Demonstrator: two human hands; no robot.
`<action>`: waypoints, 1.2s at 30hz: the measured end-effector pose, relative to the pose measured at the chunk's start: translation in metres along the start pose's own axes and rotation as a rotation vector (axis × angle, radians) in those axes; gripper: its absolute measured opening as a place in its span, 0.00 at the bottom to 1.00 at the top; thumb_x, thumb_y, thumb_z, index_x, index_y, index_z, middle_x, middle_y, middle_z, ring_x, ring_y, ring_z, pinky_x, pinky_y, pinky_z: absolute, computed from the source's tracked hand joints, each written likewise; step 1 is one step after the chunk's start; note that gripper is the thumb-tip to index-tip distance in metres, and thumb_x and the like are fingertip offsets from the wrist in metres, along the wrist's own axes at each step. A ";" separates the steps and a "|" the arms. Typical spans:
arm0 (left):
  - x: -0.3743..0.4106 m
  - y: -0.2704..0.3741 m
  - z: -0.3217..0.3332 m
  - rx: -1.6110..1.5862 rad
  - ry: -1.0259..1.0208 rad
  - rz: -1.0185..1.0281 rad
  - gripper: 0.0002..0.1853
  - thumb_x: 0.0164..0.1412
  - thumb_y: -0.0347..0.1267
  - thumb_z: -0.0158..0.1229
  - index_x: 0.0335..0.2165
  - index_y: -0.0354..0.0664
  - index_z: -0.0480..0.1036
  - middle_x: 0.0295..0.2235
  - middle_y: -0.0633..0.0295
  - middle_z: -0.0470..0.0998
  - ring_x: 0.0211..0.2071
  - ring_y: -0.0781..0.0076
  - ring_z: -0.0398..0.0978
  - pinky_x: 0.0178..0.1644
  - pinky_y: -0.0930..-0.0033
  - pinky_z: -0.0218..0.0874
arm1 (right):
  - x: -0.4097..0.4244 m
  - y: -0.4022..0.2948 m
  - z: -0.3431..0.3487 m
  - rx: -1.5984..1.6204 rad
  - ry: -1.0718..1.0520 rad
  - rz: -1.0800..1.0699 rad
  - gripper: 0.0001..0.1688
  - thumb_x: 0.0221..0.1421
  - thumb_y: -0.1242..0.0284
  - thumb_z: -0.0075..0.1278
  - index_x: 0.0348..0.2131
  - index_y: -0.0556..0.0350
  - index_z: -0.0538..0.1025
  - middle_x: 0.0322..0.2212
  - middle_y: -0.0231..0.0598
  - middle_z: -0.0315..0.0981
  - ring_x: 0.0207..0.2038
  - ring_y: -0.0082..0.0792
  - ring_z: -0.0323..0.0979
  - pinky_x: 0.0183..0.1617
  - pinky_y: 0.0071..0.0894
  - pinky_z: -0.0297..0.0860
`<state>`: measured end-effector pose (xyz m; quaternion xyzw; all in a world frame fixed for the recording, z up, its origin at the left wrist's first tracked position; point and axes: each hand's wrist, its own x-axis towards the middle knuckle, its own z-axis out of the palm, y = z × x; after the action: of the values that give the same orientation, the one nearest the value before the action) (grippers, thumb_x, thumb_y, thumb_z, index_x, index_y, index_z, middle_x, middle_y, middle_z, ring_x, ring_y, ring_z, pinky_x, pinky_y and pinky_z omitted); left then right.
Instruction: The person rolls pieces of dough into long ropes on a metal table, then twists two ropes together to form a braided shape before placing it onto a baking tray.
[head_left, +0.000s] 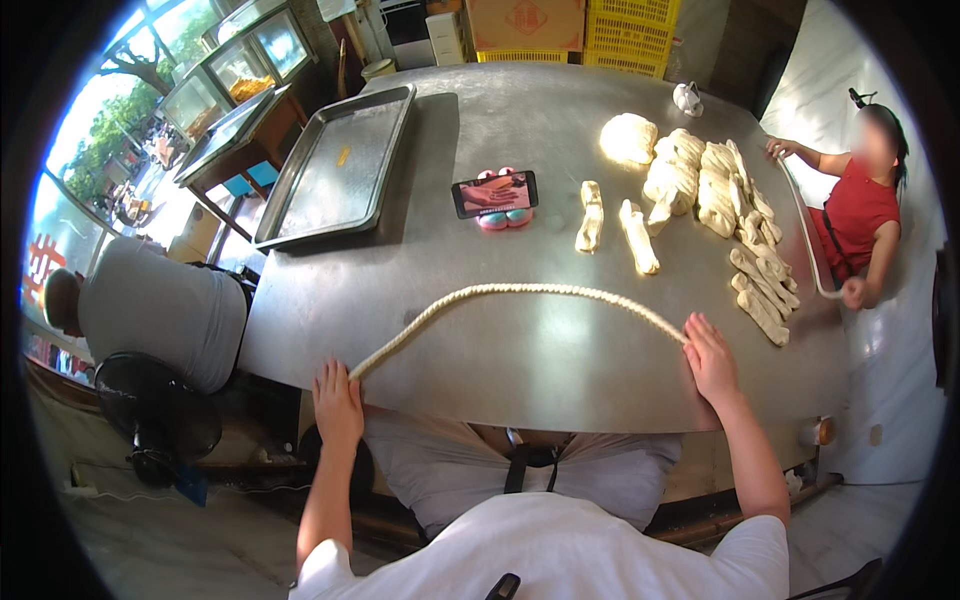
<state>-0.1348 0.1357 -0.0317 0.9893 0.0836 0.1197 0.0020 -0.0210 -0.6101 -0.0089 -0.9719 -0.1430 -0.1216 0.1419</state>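
Note:
A long dough rope, twisted along its length, arcs across the steel tabletop in front of me. Its left end lies under my left hand, at the table's near edge. My right hand covers the other end, fingers extended and close together. The hands are wide apart, and the rope bows away from me between them. Beyond its right half lie two short dough strips. Several more dough pieces rest right of my right hand, near larger folded dough slabs.
A phone leans on a pink and blue stand. Left of it sits a rimmed metal baking tray. A round dough lump lies far right. Across the right edge, a person in red holds a dough strand. Another person is at left.

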 end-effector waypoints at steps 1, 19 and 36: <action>-0.022 -0.007 0.003 0.032 0.155 0.131 0.24 0.81 0.37 0.52 0.65 0.33 0.73 0.60 0.44 0.81 0.66 0.38 0.75 0.73 0.39 0.60 | 0.004 -0.020 -0.011 0.072 -0.008 -0.092 0.19 0.72 0.72 0.57 0.57 0.60 0.83 0.62 0.47 0.81 0.69 0.49 0.74 0.71 0.45 0.72; 0.126 0.150 -0.017 -0.504 -0.001 0.209 0.14 0.72 0.36 0.65 0.49 0.40 0.83 0.44 0.55 0.86 0.45 0.54 0.84 0.51 0.55 0.74 | 0.083 -0.071 -0.081 -0.020 -0.530 -0.041 0.13 0.71 0.63 0.58 0.40 0.54 0.84 0.35 0.46 0.84 0.39 0.54 0.80 0.43 0.50 0.74; 0.154 0.014 -0.052 -0.695 -0.187 0.021 0.08 0.63 0.30 0.75 0.39 0.37 0.88 0.28 0.61 0.82 0.29 0.71 0.77 0.36 0.65 0.70 | -0.034 0.191 -0.137 0.470 -0.180 0.392 0.09 0.72 0.71 0.59 0.43 0.59 0.85 0.28 0.36 0.83 0.35 0.28 0.80 0.44 0.34 0.74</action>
<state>0.0024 0.1469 0.0556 0.9370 0.0275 0.0501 0.3446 -0.0200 -0.8362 0.0631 -0.9285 0.0107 0.0310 0.3700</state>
